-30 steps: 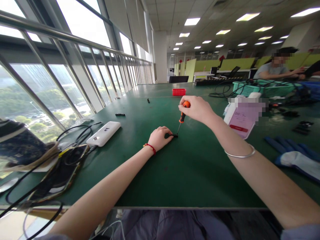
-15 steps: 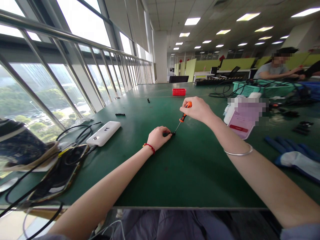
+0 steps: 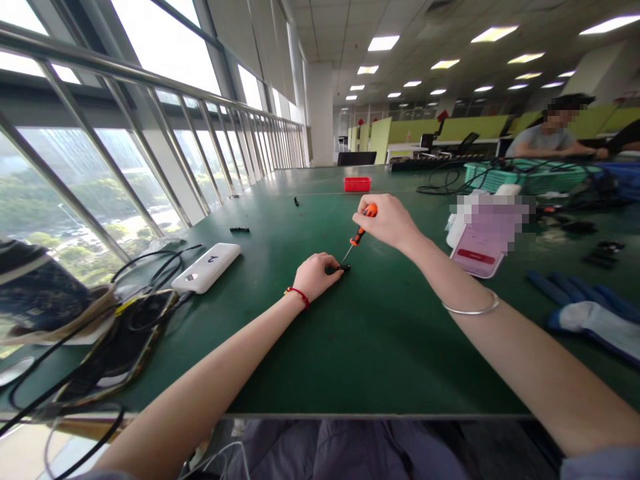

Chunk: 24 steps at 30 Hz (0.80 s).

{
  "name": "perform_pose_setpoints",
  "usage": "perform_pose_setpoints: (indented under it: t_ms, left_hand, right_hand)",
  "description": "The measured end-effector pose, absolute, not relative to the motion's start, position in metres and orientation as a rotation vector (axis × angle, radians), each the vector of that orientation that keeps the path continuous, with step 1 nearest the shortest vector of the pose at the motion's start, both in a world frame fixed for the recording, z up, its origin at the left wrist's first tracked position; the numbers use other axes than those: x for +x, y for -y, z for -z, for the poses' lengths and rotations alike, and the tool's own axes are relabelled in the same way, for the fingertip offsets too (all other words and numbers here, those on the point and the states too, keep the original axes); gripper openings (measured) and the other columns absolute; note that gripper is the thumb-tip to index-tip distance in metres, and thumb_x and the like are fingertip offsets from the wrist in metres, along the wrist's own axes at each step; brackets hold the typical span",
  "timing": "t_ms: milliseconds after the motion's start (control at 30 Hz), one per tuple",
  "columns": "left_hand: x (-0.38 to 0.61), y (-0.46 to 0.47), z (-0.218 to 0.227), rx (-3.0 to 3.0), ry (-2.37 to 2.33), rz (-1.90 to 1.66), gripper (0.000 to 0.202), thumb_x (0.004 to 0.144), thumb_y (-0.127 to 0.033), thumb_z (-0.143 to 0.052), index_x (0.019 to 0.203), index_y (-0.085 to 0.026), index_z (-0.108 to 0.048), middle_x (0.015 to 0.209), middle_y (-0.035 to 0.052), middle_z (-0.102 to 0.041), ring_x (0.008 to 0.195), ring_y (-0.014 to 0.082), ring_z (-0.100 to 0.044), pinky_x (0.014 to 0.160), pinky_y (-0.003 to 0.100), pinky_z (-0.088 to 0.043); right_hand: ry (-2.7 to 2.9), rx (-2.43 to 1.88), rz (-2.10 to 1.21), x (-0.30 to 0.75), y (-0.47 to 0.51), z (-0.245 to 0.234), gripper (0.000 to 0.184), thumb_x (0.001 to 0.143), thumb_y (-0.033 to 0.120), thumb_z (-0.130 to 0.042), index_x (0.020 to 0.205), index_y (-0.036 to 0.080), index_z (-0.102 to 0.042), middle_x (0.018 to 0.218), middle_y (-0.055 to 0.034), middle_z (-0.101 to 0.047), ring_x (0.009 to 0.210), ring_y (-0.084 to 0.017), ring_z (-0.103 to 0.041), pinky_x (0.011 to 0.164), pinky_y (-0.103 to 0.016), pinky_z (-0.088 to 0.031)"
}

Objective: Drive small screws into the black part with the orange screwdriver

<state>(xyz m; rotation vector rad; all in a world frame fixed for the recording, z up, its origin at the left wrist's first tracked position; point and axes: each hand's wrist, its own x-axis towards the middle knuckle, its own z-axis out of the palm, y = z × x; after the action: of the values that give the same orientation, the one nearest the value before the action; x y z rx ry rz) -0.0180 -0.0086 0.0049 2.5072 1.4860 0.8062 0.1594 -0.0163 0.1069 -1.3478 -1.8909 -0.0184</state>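
On the green tabletop point(image 3: 360, 347), my left hand point(image 3: 316, 277) pinches a small black part point(image 3: 345, 267) whose exact kind is too small to make out. My right hand point(image 3: 387, 220) is closed round the orange-and-black handle of a screwdriver point(image 3: 358, 236). The screwdriver slants down to the left, and its thin metal shaft meets the black part beside my left fingertips. Whether the tip sits in a screw cannot be seen. A red bracelet is on my left wrist and a silver bangle on my right.
Left of my hands lie a white power bank point(image 3: 207, 268), cables and a black strip point(image 3: 239, 230). A red tray point(image 3: 357, 184) stands farther back. To the right are a phone point(image 3: 477, 253), a blue-and-white glove point(image 3: 595, 320) and a green basket point(image 3: 525, 177); a person sits beyond.
My right hand and the screwdriver handle have shifted slightly left, and the shaft now meets the part nearer my left fingertips. My left hand stays in place.
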Motion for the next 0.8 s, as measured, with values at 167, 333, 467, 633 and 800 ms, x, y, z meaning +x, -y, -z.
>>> perform_pose_setpoints:
  t_ms: [167, 333, 467, 633, 800]
  left_hand:
    - [-0.0179, 0.0087, -0.0048, 2.512, -1.484, -0.81, 0.016, 0.077, -0.034, -0.057, 0.079, -0.021, -0.066, 0.088, 0.0015, -0.065, 0.086, 0.0188, -0.059, 0.076, 0.029, -0.047]
    - [-0.0175, 0.0093, -0.0059, 2.511, -1.473, -0.81, 0.016, 0.077, -0.033, -0.057, 0.079, -0.021, -0.067, 0.089, 0.0019, -0.065, 0.086, 0.0196, -0.059, 0.077, 0.03, -0.048]
    - [-0.0176, 0.0093, -0.0058, 2.51, -1.476, -0.809, 0.016, 0.077, -0.034, -0.057, 0.079, -0.021, -0.067, 0.089, 0.0018, -0.065, 0.087, 0.0194, -0.059, 0.077, 0.03, -0.048]
    - [-0.0177, 0.009, -0.0051, 2.516, -1.457, -0.819, 0.016, 0.077, -0.033, -0.058, 0.079, -0.02, -0.067, 0.088, 0.0019, -0.065, 0.086, 0.0192, -0.059, 0.077, 0.03, -0.048]
    - [-0.0173, 0.0089, -0.0048, 2.522, -1.455, -0.816, 0.016, 0.077, -0.033, -0.058, 0.079, -0.02, -0.067, 0.087, 0.0019, -0.065, 0.085, 0.0189, -0.059, 0.077, 0.03, -0.048]
  right_hand:
    - [1.903, -1.38, 0.018, 0.1587, 0.0164, -0.1054, 0.014, 0.067, 0.03, -0.052, 0.06, 0.019, -0.054, 0.062, -0.0007, -0.057, 0.058, -0.013, -0.048, 0.057, -0.025, -0.033]
    - [1.918, -1.408, 0.023, 0.1586, 0.0181, -0.1063, 0.015, 0.067, 0.032, -0.052, 0.061, 0.019, -0.055, 0.064, -0.0013, -0.059, 0.06, -0.014, -0.049, 0.057, -0.025, -0.033]
    - [1.92, -1.421, 0.022, 0.1577, 0.0193, -0.1068, 0.015, 0.068, 0.032, -0.052, 0.062, 0.019, -0.056, 0.065, -0.0016, -0.06, 0.061, -0.015, -0.05, 0.057, -0.025, -0.034]
    - [1.918, -1.403, 0.035, 0.1585, 0.0179, -0.1061, 0.015, 0.067, 0.032, -0.052, 0.061, 0.019, -0.055, 0.064, -0.001, -0.059, 0.06, -0.014, -0.049, 0.057, -0.026, -0.033]
    - [1.904, -1.372, 0.036, 0.1606, 0.0172, -0.1075, 0.014, 0.066, 0.031, -0.051, 0.059, 0.019, -0.054, 0.062, -0.0006, -0.058, 0.059, -0.013, -0.048, 0.059, -0.025, -0.034]
